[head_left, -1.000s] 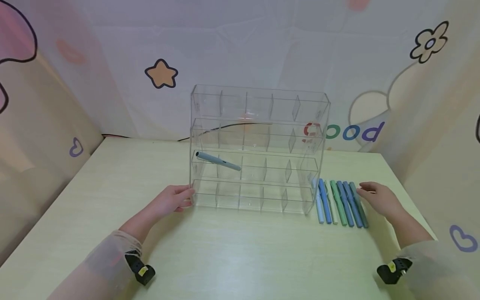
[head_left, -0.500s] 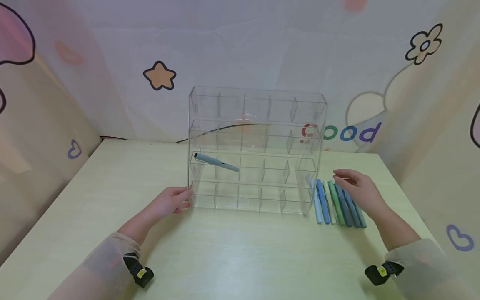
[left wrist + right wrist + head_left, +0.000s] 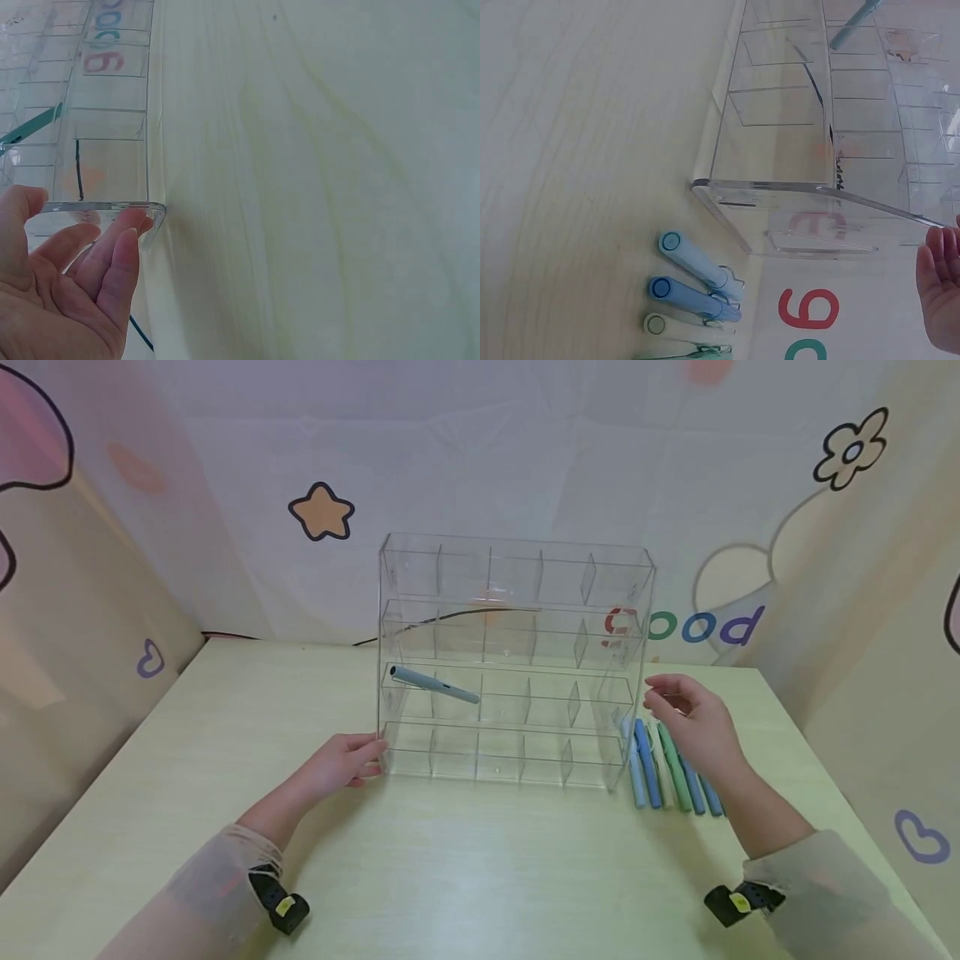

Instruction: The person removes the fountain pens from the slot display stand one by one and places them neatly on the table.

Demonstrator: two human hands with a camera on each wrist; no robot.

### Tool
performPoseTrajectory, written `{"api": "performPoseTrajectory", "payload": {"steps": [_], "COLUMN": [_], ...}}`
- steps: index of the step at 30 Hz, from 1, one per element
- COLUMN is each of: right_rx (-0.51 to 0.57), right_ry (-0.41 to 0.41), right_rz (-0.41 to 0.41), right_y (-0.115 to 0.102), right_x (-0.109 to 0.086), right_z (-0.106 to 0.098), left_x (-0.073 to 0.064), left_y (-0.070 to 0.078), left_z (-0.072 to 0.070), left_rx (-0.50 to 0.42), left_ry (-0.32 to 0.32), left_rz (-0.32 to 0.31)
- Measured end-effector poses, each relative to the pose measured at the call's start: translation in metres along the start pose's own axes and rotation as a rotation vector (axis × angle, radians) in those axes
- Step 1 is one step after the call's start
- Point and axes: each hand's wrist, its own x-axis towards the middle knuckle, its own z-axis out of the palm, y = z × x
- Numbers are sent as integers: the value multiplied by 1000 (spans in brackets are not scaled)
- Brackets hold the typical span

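A clear acrylic tiered rack (image 3: pixel 504 752) with small compartments stands upright on the table. My left hand (image 3: pixel 347 760) holds its lower left side, the thumb and fingers on either side of the clear panel (image 3: pixel 105 205) in the left wrist view. A grey-blue pen (image 3: pixel 433 684) lies slanted across the left part of the rack's second tier from the bottom. My right hand (image 3: pixel 697 722) is beside the rack's right side, fingers loosely bent with no pen visible in them. In the right wrist view, its fingertips (image 3: pixel 936 236) appear at the side panel's edge; contact is unclear.
Several blue, green and pale pens (image 3: pixel 663 768) lie side by side right of the rack, partly hidden by my right hand. A pale wooden table (image 3: pixel 480 868) carries everything. A printed curtain (image 3: pixel 525 468) hangs behind and at both sides.
My right hand has moved left over the row of pens to the rack's right side. My left hand stays on the rack's left side, and the pens have not visibly moved.
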Motion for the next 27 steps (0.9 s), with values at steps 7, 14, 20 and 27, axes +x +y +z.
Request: {"api": "performPoseTrajectory", "payload": {"steps": [7,14,20,27], "right_rx": [6,32,21,35], "right_ry": [-21,-85,-130,-187], "right_rz": [-134,-184,-197,-240], "right_y": [-14,-28,-40,-55], "right_x": [1,11,23,33], "right_z": [16,33,54,74], "left_x": [1,0,0,-1], "left_y": [-1,-1,-1,0], "left_z": [0,0,0,0], "left_rx": [11,12,13,4], "left_ry": [-5,-6,-7,-8], "left_rz": [14,25,17,6]}}
